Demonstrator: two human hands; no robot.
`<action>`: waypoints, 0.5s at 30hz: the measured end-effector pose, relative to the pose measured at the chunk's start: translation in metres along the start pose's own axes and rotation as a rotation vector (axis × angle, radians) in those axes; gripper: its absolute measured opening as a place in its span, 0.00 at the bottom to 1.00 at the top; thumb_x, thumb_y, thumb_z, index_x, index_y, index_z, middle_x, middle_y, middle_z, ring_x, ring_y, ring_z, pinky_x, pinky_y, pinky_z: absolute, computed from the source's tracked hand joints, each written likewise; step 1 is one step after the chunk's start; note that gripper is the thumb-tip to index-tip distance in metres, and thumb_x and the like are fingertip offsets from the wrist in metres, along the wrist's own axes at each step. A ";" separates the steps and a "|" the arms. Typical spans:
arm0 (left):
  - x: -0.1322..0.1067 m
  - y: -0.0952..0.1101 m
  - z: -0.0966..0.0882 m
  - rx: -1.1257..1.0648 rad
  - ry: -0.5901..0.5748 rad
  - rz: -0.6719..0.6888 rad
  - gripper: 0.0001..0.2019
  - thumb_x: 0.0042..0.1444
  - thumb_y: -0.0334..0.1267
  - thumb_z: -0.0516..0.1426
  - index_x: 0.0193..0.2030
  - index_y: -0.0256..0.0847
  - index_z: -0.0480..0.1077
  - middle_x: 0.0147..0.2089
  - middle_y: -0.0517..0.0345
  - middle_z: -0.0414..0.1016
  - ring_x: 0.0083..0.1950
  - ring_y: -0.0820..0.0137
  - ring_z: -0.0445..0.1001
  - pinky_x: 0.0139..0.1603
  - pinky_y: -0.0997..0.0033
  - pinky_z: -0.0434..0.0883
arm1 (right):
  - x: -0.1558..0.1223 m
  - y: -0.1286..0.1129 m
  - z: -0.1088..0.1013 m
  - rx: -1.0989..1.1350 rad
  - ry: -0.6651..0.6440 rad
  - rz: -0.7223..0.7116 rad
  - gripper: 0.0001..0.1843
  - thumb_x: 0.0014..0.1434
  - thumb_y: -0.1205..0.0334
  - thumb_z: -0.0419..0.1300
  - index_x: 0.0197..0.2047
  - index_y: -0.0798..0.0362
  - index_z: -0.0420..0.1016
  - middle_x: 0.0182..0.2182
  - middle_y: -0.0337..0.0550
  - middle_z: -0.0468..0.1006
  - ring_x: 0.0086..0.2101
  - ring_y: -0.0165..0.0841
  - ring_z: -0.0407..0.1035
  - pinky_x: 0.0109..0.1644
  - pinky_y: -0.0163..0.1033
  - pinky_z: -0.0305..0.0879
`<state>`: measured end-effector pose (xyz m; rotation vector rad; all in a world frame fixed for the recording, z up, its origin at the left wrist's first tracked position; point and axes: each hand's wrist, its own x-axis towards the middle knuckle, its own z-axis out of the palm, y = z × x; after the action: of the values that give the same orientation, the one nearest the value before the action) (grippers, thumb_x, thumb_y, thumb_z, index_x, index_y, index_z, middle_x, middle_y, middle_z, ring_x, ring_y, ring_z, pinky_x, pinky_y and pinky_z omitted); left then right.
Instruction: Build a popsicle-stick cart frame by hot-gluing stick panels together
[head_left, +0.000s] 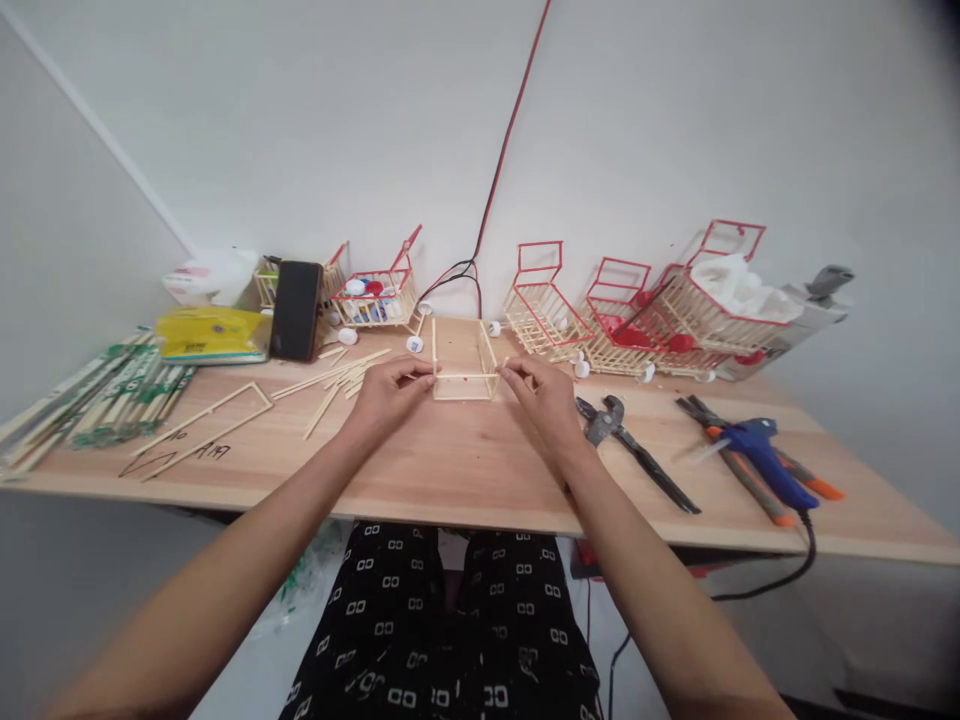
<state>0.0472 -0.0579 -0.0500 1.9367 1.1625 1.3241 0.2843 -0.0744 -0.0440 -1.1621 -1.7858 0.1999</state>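
Observation:
A small open box frame made of thin wooden sticks (464,399) stands on the table between my two hands. Across its near side runs a thin wooden stick (466,377). My left hand (391,396) is closed in a pinch at the left end of that stick, by the frame's near left corner. At the other end, the thumb and fingers of my right hand (541,398) pinch by the near right corner. The fingers partly hide both ends, so whether the stick is joined to the uprights cannot be seen.
Loose sticks (326,412) and a flat stick frame (255,388) lie left, near bundled sticks (127,400), a yellow packet (214,335) and a phone (295,310). Several miniature stick carts (551,315) line the wall. Pincers (637,450), pliers (750,480) and a blue glue gun (769,465) lie right.

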 end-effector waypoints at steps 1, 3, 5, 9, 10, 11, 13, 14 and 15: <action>0.000 0.001 0.000 0.011 -0.002 0.011 0.06 0.53 0.36 0.59 0.32 0.39 0.77 0.37 0.55 0.80 0.41 0.66 0.77 0.45 0.67 0.71 | 0.000 0.000 0.000 -0.005 0.004 0.006 0.09 0.62 0.59 0.57 0.34 0.53 0.75 0.32 0.43 0.78 0.32 0.33 0.68 0.39 0.38 0.62; -0.001 0.003 0.001 0.025 0.001 0.025 0.06 0.53 0.36 0.58 0.31 0.39 0.77 0.37 0.55 0.80 0.41 0.66 0.77 0.45 0.66 0.71 | -0.001 0.000 -0.001 -0.017 0.003 0.018 0.10 0.61 0.59 0.56 0.33 0.53 0.75 0.32 0.43 0.78 0.32 0.33 0.68 0.38 0.38 0.62; -0.001 0.003 0.002 0.020 0.010 0.034 0.05 0.53 0.36 0.58 0.31 0.40 0.76 0.36 0.55 0.80 0.40 0.66 0.77 0.46 0.66 0.71 | -0.002 0.001 -0.001 -0.019 -0.002 0.020 0.10 0.61 0.59 0.57 0.33 0.52 0.76 0.32 0.43 0.78 0.32 0.33 0.68 0.38 0.38 0.62; 0.000 0.001 0.002 0.001 -0.001 0.059 0.06 0.53 0.36 0.58 0.31 0.39 0.76 0.36 0.56 0.80 0.40 0.66 0.76 0.45 0.66 0.70 | -0.003 0.001 -0.001 0.010 0.006 0.013 0.09 0.61 0.59 0.57 0.33 0.53 0.76 0.32 0.42 0.78 0.32 0.33 0.68 0.38 0.38 0.61; 0.000 0.000 0.002 0.000 -0.006 0.062 0.06 0.53 0.36 0.58 0.30 0.39 0.76 0.35 0.56 0.80 0.40 0.66 0.76 0.45 0.66 0.70 | -0.004 0.002 -0.001 0.015 0.009 0.016 0.09 0.61 0.59 0.57 0.33 0.53 0.76 0.32 0.42 0.78 0.33 0.33 0.68 0.39 0.38 0.61; 0.000 0.000 0.002 0.000 -0.010 0.065 0.06 0.53 0.36 0.58 0.30 0.39 0.76 0.35 0.56 0.80 0.40 0.66 0.76 0.45 0.66 0.70 | -0.004 0.002 0.000 0.018 0.011 0.021 0.09 0.61 0.59 0.57 0.33 0.53 0.76 0.32 0.42 0.78 0.33 0.33 0.68 0.39 0.38 0.62; -0.001 -0.001 0.002 -0.002 -0.022 0.066 0.06 0.53 0.36 0.58 0.30 0.39 0.76 0.35 0.55 0.79 0.41 0.65 0.76 0.45 0.67 0.70 | -0.004 0.003 0.000 0.029 0.010 0.032 0.10 0.61 0.58 0.57 0.33 0.53 0.76 0.32 0.43 0.79 0.33 0.33 0.69 0.39 0.38 0.62; -0.001 -0.001 0.002 -0.001 -0.029 0.061 0.07 0.53 0.37 0.58 0.31 0.38 0.76 0.37 0.55 0.79 0.42 0.66 0.76 0.46 0.67 0.70 | -0.004 0.004 0.000 0.036 0.009 0.035 0.10 0.61 0.57 0.57 0.33 0.53 0.76 0.32 0.43 0.79 0.33 0.33 0.69 0.39 0.38 0.62; -0.002 0.000 0.002 0.000 -0.031 0.049 0.07 0.54 0.38 0.58 0.33 0.38 0.76 0.38 0.54 0.79 0.42 0.66 0.75 0.46 0.67 0.70 | -0.004 0.004 0.000 0.042 0.007 0.035 0.11 0.60 0.57 0.57 0.33 0.53 0.77 0.32 0.43 0.79 0.33 0.34 0.70 0.39 0.39 0.63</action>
<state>0.0486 -0.0594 -0.0522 1.9908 1.1067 1.3148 0.2876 -0.0757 -0.0491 -1.1627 -1.7484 0.2529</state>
